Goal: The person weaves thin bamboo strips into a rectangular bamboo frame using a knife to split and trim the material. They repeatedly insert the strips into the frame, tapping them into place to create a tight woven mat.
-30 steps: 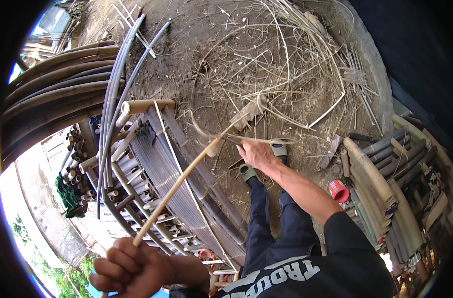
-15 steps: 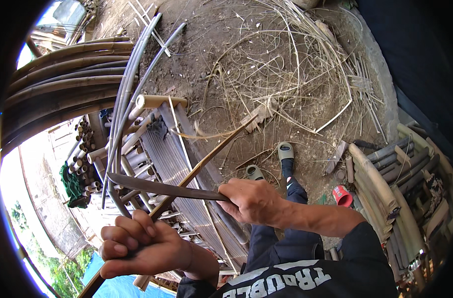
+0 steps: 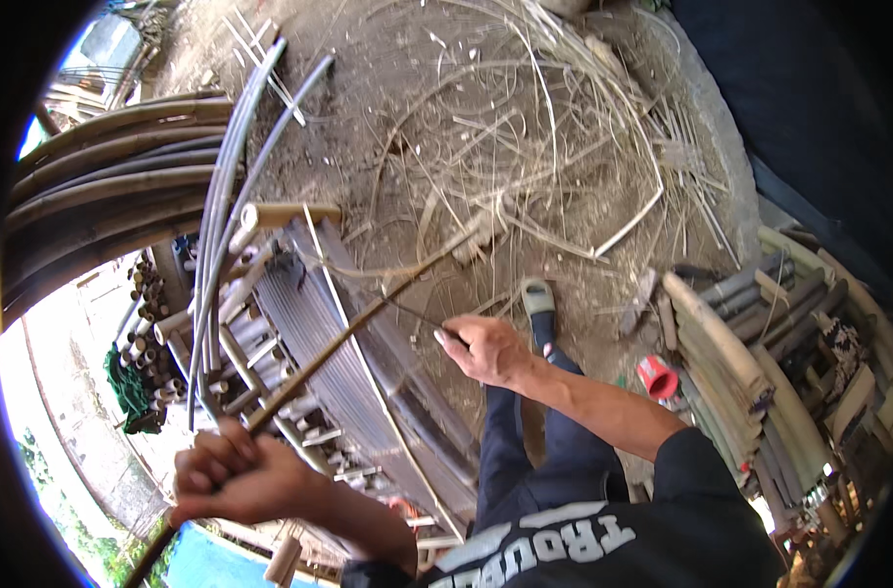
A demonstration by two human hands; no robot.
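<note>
Black cloth of the shirt (image 3: 711,529) fills the nearest part of the view. Just beyond it, at lower left, the left hand (image 3: 241,480) makes a closed fist around the bamboo strip (image 3: 314,370), which slants from the lower left edge, through the grip, up and away toward the middle of the scene. For clean shaving, that grip should stay firm and well out of the blade's path, with the strip kept from rolling.

Farther out, the right hand (image 3: 490,350) is closed around the knife (image 3: 417,314), its handle mostly hidden by the fingers. The forearm reaches out from the right, bent at the elbow, knuckles up, the blade pointing left toward the strip; blur hides whether it touches. A shallow blade angle and one long, even pull would probably take a thin layer without digging in.

Past the knife, a pale curled shaving (image 3: 353,271) stands out beside the strip, whose far end meets a wooden block (image 3: 478,238). Loose bamboo slivers (image 3: 554,147) litter the ground beyond.
</note>
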